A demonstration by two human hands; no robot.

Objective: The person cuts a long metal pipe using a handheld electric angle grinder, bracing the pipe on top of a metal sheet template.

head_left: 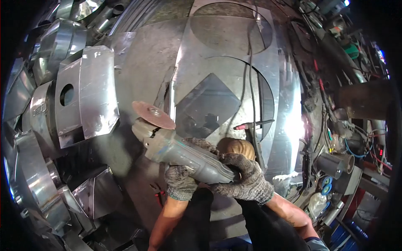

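Both my hands wear grey knitted gloves and hold an angle grinder (188, 157) in front of my legs. My left hand (181, 183) is closed around the underside of the grinder's body. Around its rear end wraps my right hand (247, 179). The reddish-brown disc (153, 115) is at the upper left end, tilted and touching nothing. Just beyond the grinder lies a dark square metal plate (208, 104), its near corner hidden. A tan rounded thing (240, 147), possibly a shoe tip, shows past my right hand.
Bent sheet-metal pieces (88, 92) are heaped along the left. Ahead lies a large sheet with round cut-outs (268, 62), crossed by a dark cable (250, 46). A red-ended tool (240, 126) rests near the plate. Cables, pipes and a metal cylinder (328, 164) crowd the right.
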